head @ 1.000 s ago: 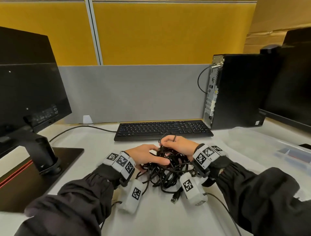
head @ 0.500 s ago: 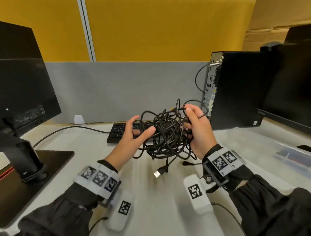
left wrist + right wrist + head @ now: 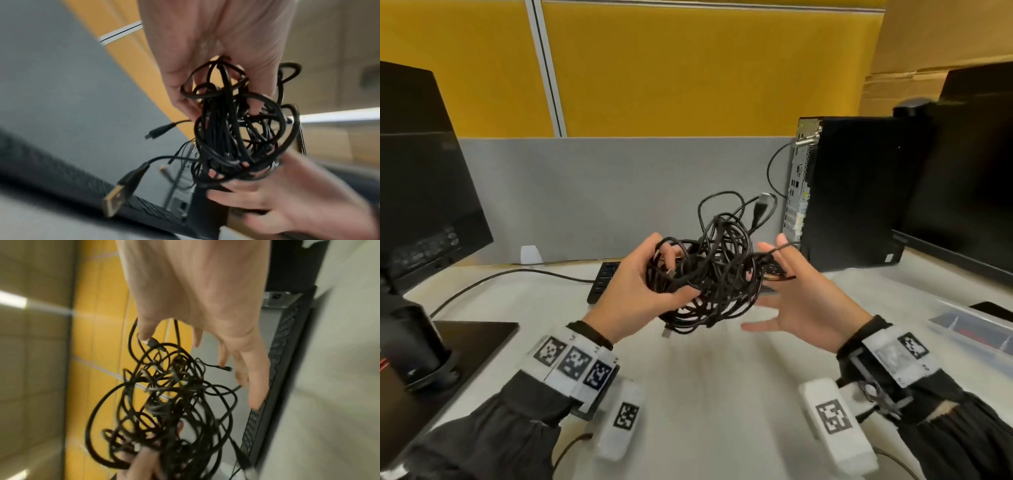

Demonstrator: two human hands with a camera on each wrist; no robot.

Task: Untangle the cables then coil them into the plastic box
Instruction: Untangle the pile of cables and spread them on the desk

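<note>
Held cable tangle up between both hands, clear of desk, so loops could hang loose. My left hand clutched bundle, fingers curled through strands. My right hand splayed flat against far side, steadying, gripping nothing. Plastic box waited off right of right hand.

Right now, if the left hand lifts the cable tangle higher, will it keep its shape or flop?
The cable tangle would probably flop: thin loops stick out loosely. It seems light, since the left hand grips it alone. Free plugs would likely swing.
</note>
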